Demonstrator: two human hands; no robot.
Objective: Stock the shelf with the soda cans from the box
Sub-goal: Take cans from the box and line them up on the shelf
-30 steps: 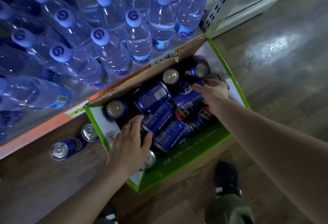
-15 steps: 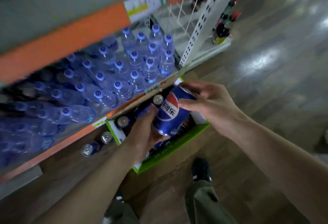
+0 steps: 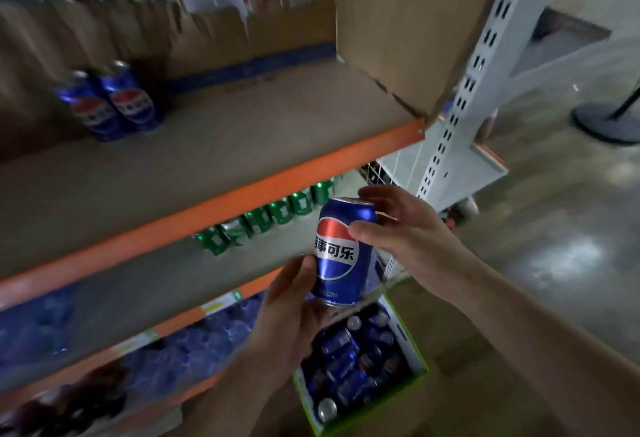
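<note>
One blue soda can (image 3: 341,251), upright with a slight tilt, held in the air between both hands in front of the shelf edges. Likely full: moderately heavy, rigid in the wall, smooth and possibly slick; best gripped round the middle of the body rather than by the rims. Left hand (image 3: 291,312): fingers curled under and behind the lower part, thumb against the side. Right hand (image 3: 403,225): thumb across the logo, fingers wrapped behind the upper rim. Below them, green box (image 3: 417,372) on the floor, many cans still lying inside. Middle shelf (image 3: 145,284): row of green cans (image 3: 263,220) at the back. Upper shelf (image 3: 221,156): two blue cans (image 3: 112,106), seemingly standing, though blurred; cardboard panel (image 3: 398,24) at its right end.
</note>
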